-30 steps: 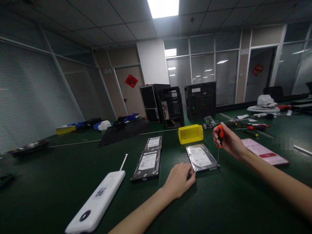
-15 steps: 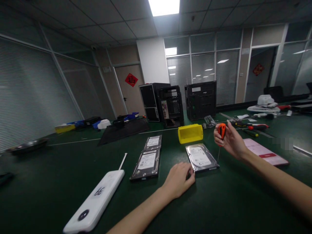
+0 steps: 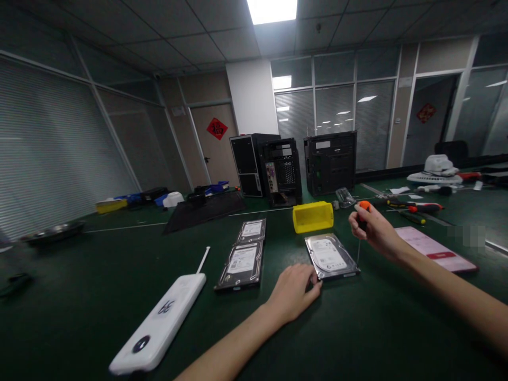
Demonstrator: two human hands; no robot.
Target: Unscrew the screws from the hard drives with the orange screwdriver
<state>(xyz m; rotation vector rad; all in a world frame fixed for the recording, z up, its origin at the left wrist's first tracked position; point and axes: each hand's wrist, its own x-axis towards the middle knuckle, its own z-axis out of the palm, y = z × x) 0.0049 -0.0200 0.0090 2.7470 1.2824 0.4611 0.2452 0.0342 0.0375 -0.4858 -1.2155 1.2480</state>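
Note:
A silver hard drive [image 3: 330, 256] lies label side up on the green table. My left hand [image 3: 296, 288] is closed at its near left corner, with thumb and fingers steadying that edge. Wrapped in the fingers of my right hand [image 3: 371, 225] is a screwdriver [image 3: 364, 205] with an orange and black handle. It stands nearly upright, its thin shaft coming down at the drive's near right corner. Whether the tip sits in a screw is too small to tell. Left of my hands lie two more hard drives, a nearer one [image 3: 241, 265] and a farther one [image 3: 252, 229].
Behind the drive stands a yellow bin [image 3: 313, 217]. A white handheld device [image 3: 159, 325] lies at the front left. A pink booklet [image 3: 436, 248] is beside my right forearm, with pliers [image 3: 413, 206] beyond it. Black computer cases [image 3: 331, 161] stand at the back.
My right fingers have shifted around the screwdriver handle, which shows from another side. My left hand stays at the drive's corner. The whole view has moved slightly.

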